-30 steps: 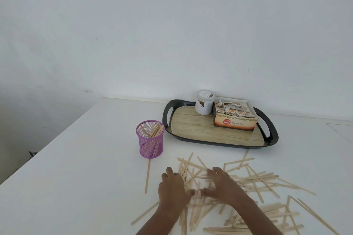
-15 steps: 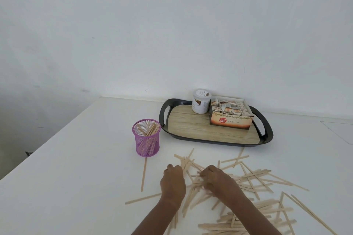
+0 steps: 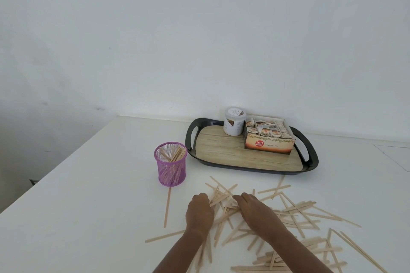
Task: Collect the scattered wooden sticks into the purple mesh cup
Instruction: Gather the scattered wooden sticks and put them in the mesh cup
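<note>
A bunch of wooden sticks (image 3: pixel 223 201) is clasped by the curled left grip (image 3: pixel 199 211) and right grip (image 3: pixel 255 208), with the fingertips hidden. Other sticks are cut off at the bench (image 3: pixel 88 206) edge below. The purple mesh cup (image 3: pixel 170 164), partly filled, is seen nearby on the left.

Bare left grip (image 3: pixel 199 214), right grip (image 3: pixel 255 211), forearms (image 3: pixel 288 242)

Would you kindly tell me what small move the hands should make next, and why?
Probably lift the gripped bunch straight up, ready for the cup. The left hand and right hand curl around wooden sticks gathered between them, and the purple mesh cup, already partly filled, stands just beyond the left hand.
</note>
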Motion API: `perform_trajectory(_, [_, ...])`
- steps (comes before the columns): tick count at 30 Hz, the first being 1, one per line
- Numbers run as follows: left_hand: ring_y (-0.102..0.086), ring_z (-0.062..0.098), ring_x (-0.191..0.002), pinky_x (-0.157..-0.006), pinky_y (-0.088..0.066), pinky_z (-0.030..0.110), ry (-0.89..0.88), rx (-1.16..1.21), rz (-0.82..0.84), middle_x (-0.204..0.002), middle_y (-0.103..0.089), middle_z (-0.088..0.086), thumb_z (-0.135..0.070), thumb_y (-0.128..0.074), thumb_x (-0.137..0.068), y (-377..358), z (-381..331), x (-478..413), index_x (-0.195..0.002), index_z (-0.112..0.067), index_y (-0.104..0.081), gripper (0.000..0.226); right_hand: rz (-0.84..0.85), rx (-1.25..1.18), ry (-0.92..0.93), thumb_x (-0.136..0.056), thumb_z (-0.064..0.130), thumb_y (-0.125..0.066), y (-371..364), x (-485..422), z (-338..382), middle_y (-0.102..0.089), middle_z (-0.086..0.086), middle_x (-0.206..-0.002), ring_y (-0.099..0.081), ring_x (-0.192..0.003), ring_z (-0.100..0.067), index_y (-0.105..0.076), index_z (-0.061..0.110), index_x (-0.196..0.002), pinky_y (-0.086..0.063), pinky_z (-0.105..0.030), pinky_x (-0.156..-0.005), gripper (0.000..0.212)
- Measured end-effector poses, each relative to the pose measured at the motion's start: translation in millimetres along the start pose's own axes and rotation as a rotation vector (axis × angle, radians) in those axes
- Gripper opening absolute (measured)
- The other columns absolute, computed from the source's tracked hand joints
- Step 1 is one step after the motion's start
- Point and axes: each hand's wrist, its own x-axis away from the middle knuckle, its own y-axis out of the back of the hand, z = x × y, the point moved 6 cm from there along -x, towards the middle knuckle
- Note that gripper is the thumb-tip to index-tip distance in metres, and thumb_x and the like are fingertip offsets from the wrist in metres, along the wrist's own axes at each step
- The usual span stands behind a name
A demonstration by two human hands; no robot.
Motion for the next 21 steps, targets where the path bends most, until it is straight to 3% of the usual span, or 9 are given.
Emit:
perform_trajectory(4, [-0.061,0.028,-0.099,-0.081,-0.049,0.032,0.000,0.102,0.006,-0.080,-0.045,0.002,-0.007,-0.049,-0.089,1,2,-1,-0.062,-0.021,-0.030,0.036,0.005,0.068,0.031,-0.093,-0.001,-0.035,-5,-1,2,-0.044,-0.007,-0.125,-0.045,-0.110,-0.016,-0.038,0.012,-0.131,-0.046,-0.023,-0.091,0.040])
perform_trajectory(8, [-0.053,0.022,-0.076,-0.058,-0.040,0.024,0.019,0.252,-0.010,-0.071,-0.047,0.001,-0.001,-0.048,-0.088,9,4,-6,-0.075,-0.007,-0.045,0.014,-0.016,0.087,0.026,-0.093,-0.001,-0.034,-7,-1,3,-0.044,-0.008,-0.123,-0.046,-0.108,-0.016,-0.040,0.010,-0.128,-0.046,-0.024,-0.090,0.037])
perform_trajectory(10, [-0.053,0.021,-0.074,-0.057,-0.040,0.023,0.033,0.324,-0.013,-0.076,-0.055,0.006,0.003,-0.048,-0.086,13,5,-9,-0.079,-0.004,-0.050,0.010,-0.021,0.089,0.029,-0.093,0.000,-0.033,-7,0,4,-0.044,-0.007,-0.124,-0.045,-0.108,-0.016,-0.039,0.010,-0.128,-0.046,-0.024,-0.091,0.036])
perform_trajectory(13, [-0.058,0.024,-0.077,-0.069,-0.049,0.031,0.053,0.450,0.009,-0.083,-0.063,0.013,0.006,-0.047,-0.085,17,4,-11,-0.081,-0.003,-0.053,0.012,-0.034,0.073,0.034,-0.094,0.001,-0.034,-5,2,3,-0.044,-0.005,-0.124,-0.045,-0.110,-0.015,-0.041,0.011,-0.128,-0.045,-0.022,-0.091,0.036])
perform_trajectory(17, [-0.061,0.022,-0.078,-0.074,-0.050,0.031,0.009,0.528,-0.002,-0.080,-0.064,0.009,0.006,-0.041,-0.089,26,2,-15,-0.085,-0.004,-0.054,0.016,-0.064,0.030,0.016,-0.096,0.005,-0.035,-1,4,-1,-0.046,-0.002,-0.123,-0.045,-0.110,-0.011,-0.045,0.014,-0.126,-0.043,-0.017,-0.089,0.033])
perform_trajectory(21, [-0.061,0.016,-0.076,-0.061,-0.047,0.009,-0.081,0.605,-0.033,-0.078,-0.062,0.004,0.004,-0.042,-0.092,35,-2,-18,-0.097,0.000,-0.059,0.018,-0.118,-0.042,0.004,-0.096,0.008,-0.037,7,4,-6,-0.048,-0.001,-0.121,-0.046,-0.108,-0.008,-0.047,0.016,-0.126,-0.042,-0.014,-0.094,0.032])
